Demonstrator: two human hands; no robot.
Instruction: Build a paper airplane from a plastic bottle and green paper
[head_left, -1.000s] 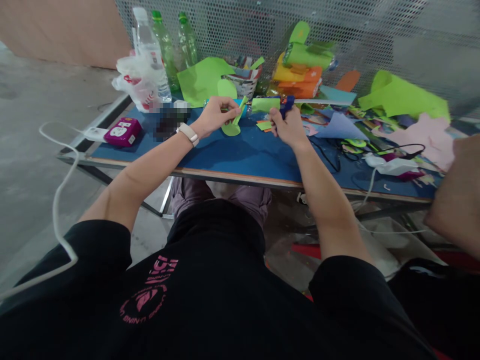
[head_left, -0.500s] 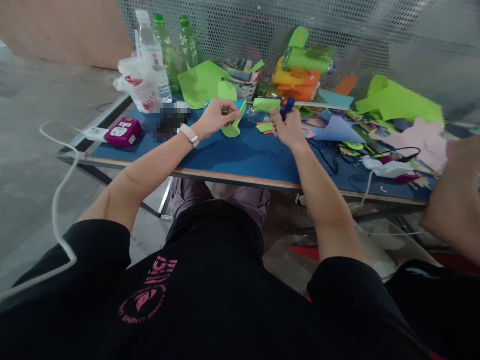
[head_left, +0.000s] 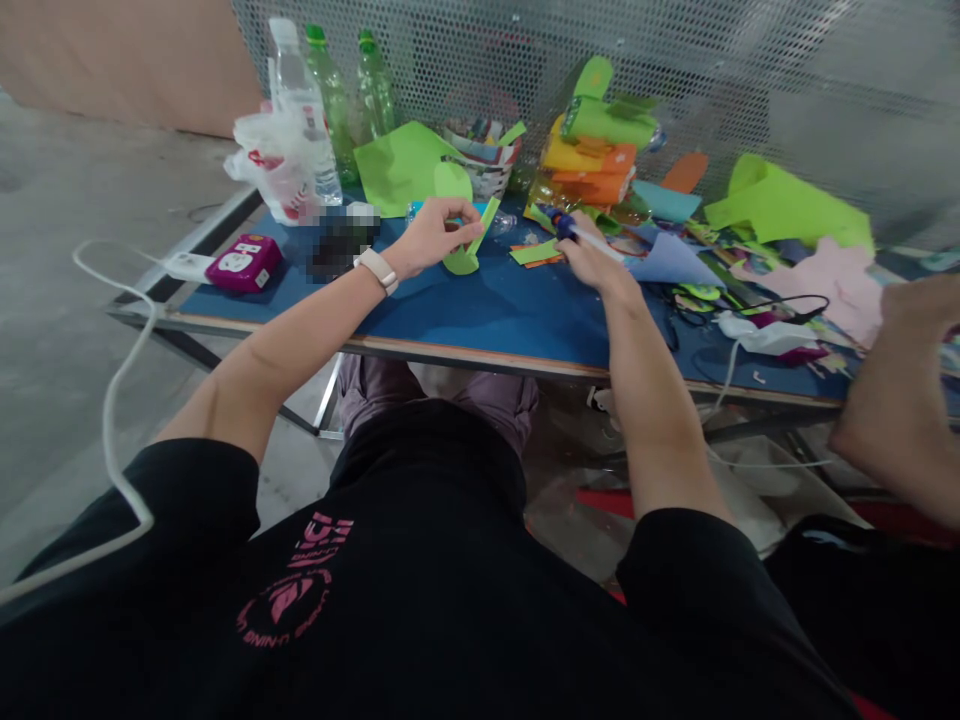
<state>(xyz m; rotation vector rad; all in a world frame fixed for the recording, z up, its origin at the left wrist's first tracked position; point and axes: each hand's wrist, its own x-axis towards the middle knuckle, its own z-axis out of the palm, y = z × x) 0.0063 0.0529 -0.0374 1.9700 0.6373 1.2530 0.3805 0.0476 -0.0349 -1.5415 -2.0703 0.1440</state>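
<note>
My left hand, with a pale band on its wrist, pinches a folded piece of bright green paper. A rounded flap of the paper hangs below the fingers, close to the blue tabletop. My right hand is closed around a blue hot glue gun, with a whitish glue stick running back over the hand. Its fingers partly cover the tool. Green and orange paper strips lie just left of that hand. A clear plastic bottle lies behind my left hand.
Upright bottles and a plastic-wrapped cup stand at the back left, near a purple power socket. Paper scraps and a paper-covered bottle crowd the right. Another person's arm rests at the right edge.
My right hand has turned, so the glue gun now tilts left and its glue stick points back to the right. My left hand stays in place with the green paper.
</note>
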